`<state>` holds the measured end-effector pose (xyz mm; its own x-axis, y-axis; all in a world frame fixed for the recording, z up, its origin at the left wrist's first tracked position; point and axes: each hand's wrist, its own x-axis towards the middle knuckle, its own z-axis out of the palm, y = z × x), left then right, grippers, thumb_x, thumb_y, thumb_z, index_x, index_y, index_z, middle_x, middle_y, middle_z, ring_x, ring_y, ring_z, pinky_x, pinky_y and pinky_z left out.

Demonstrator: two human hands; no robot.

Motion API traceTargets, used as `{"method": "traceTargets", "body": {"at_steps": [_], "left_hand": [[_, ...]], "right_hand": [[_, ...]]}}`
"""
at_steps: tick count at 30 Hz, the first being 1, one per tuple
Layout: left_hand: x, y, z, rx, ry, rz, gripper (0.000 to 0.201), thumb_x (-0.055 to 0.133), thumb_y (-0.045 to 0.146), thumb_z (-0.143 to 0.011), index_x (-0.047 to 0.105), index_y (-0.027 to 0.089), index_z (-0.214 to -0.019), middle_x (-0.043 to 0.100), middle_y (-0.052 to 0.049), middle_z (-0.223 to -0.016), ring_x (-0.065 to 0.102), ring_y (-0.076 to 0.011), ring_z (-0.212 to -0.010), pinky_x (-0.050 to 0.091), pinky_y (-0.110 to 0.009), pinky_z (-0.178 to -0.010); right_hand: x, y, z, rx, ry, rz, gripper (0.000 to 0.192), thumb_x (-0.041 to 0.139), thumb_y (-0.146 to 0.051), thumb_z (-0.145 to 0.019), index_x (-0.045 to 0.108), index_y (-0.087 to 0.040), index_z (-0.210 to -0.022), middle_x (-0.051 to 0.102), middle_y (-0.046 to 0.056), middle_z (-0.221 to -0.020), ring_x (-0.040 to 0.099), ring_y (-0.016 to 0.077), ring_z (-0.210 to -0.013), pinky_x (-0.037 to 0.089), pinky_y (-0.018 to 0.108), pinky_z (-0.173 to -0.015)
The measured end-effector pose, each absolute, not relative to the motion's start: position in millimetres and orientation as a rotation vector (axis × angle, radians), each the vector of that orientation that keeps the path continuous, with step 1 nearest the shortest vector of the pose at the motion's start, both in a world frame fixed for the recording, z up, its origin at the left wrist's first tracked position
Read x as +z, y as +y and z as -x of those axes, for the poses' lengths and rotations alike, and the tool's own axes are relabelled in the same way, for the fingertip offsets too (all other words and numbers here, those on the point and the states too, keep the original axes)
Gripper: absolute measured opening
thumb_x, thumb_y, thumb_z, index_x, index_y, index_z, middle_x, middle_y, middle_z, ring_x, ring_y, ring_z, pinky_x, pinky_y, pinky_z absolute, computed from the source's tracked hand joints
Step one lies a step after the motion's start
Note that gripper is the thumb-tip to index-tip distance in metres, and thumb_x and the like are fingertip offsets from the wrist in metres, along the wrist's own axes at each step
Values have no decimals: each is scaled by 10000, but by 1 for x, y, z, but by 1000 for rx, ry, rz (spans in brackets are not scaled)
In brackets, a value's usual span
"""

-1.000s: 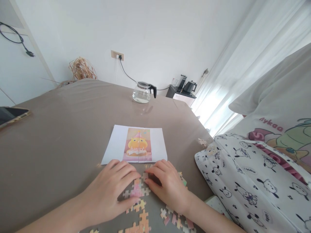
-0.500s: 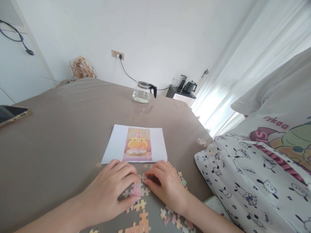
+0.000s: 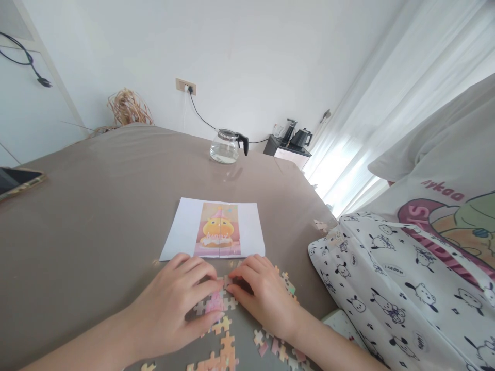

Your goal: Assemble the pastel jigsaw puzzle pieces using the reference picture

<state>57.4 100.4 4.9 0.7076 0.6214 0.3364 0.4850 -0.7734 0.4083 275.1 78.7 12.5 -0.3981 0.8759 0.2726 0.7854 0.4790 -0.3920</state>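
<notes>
My left hand (image 3: 187, 301) rests on the table with its fingers curved and its thumb and index finger at two sides of a small joined cluster of puzzle pieces (image 3: 214, 305), pink in the middle. At the upper right edge of that cluster, my right hand (image 3: 263, 293) pinches a pale puzzle piece (image 3: 227, 281) between thumb and index finger. Below lies an orange and yellow joined strip (image 3: 227, 350). Loose pieces (image 3: 276, 346) lie under and beside my right wrist. Just beyond both hands is a paper sheet (image 3: 174, 234) with a picture of a yellow character and cake.
A glass pot (image 3: 225, 149) of clear liquid stands farther back on the brown table (image 3: 108, 206). A phone (image 3: 19, 181) lies at the left edge. On the right are a white dog-print bag (image 3: 371, 288) and another person's printed shirt (image 3: 448, 170).
Both hands keep almost the same place and grip at the cluster. The whole view has shifted very slightly to the left.
</notes>
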Motion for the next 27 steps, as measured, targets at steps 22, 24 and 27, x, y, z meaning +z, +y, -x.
{"method": "traceTargets", "body": {"at_steps": [22,24,27], "left_hand": [[2,100,-55,744,869,-2540,183,599,317,-861,644,318,-1039,607,37,-979,508,-183,-904,296,-362,-851],[2,100,-56,764,859,-2541,216,604,320,-856,644,320,-1068,610,37,-974,512,-180,-898,298,-362,-845],[2,100,-57,818,840,-2535,230,609,326,-844,649,316,-1070,627,46,-964,525,-173,-885,302,-362,-839]], "right_hand": [[11,80,-280,391,-2228,1310,145,697,-134,-825,708,-171,-965,655,50,-864,603,211,-830,462,335,-739],[10,80,-279,388,-2219,1313,142,712,-135,-815,708,-174,-951,654,45,-858,603,207,-824,462,331,-738],[10,80,-279,392,-2211,1316,152,729,-124,-800,707,-171,-943,653,42,-854,606,207,-823,461,328,-736]]}}
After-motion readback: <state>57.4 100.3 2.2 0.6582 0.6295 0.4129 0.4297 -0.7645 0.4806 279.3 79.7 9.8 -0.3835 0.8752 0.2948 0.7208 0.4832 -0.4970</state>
